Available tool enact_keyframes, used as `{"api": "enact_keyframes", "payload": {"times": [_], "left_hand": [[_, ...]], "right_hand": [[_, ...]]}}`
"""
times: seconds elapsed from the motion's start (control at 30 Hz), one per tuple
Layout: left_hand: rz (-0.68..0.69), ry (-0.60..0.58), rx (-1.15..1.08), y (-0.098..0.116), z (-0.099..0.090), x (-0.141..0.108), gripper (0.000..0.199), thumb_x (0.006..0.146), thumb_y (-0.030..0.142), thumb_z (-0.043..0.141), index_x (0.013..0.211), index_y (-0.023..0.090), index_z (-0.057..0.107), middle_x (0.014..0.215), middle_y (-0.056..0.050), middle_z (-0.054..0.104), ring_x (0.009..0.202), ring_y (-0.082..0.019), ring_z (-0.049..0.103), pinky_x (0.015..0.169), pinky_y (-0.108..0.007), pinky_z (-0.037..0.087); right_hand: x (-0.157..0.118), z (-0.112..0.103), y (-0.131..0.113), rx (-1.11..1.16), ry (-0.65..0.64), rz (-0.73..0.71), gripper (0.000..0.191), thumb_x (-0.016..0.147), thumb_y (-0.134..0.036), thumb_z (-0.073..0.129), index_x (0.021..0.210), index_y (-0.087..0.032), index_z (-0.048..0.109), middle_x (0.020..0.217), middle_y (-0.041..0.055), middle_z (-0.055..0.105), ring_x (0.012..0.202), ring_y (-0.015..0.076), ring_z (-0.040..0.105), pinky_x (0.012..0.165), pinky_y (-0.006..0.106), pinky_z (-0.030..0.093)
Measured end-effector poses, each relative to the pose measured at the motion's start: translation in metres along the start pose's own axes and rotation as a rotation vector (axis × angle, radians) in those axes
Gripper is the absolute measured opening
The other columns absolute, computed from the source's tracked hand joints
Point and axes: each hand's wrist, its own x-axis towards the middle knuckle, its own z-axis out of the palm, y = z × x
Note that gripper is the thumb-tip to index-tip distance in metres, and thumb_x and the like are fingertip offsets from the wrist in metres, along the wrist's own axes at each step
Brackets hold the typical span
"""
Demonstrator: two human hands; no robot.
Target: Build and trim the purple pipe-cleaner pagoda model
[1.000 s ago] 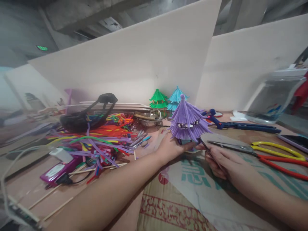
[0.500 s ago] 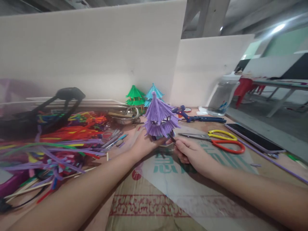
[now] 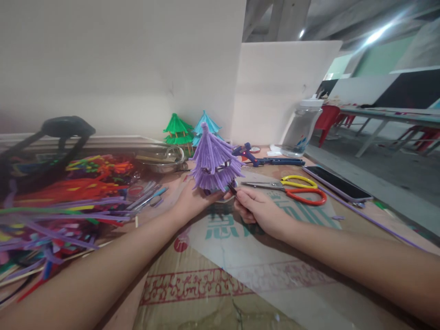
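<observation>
A purple two-tiered pagoda model (image 3: pixel 213 156), built of fuzzy pipe cleaners, stands upright in front of me. My left hand (image 3: pixel 193 200) is closed around its base, and the roof hides some of the fingers. My right hand (image 3: pixel 255 206) pinches a thin, dark, pointed tool that looks like tweezers (image 3: pixel 232 188). Its tip reaches the lower roof's right edge; whether it grips anything there I cannot tell. Just right of that hand lie scissors (image 3: pixel 304 196) with one yellow and one red handle loop.
Behind stand a green pagoda (image 3: pixel 176 130) and a blue pagoda (image 3: pixel 206 126). A glue gun (image 3: pixel 248 153), a water bottle (image 3: pixel 302 128) and a phone (image 3: pixel 337 183) lie or stand rightward. Leftward are a metal bowl (image 3: pixel 161 164), heaped pipe cleaners (image 3: pixel 68 195) and a blurred black strap-like object (image 3: pixel 67 127).
The view has swung a little to the right, so everything sits farther left in the picture. Both hands keep their hold, and the tool stays at the lower roof's edge.
</observation>
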Motion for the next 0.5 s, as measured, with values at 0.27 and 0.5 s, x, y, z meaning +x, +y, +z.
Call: {"api": "enact_keyframes", "payload": {"times": [0.27,0.5], "left_hand": [[0.053,-0.002,0.108,0.0062,-0.0050,0.0025,0.035,0.082,0.048,0.066,0.103,0.020,0.065,0.105,-0.007,0.071,0.103,-0.026,0.064,0.095,-0.039,0.050],[0.002,-0.005,0.127,0.0074,-0.0060,0.0020,0.033,0.082,0.046,0.066,0.105,0.022,0.065,0.112,-0.007,0.071,0.115,-0.027,0.060,0.105,-0.042,0.044]], "right_hand": [[-0.0013,0.0024,-0.0035,0.049,0.008,0.014,0.038,0.084,-0.054,0.063,0.092,-0.018,0.056,0.058,-0.0090,0.035,0.045,0.0048,0.022,0.041,0.019,0.014],[-0.0003,0.0008,-0.0020,0.031,0.039,0.024,0.039,0.085,-0.056,0.060,0.091,-0.018,0.056,0.055,-0.0094,0.033,0.043,0.0052,0.020,0.041,0.020,0.013]]}}
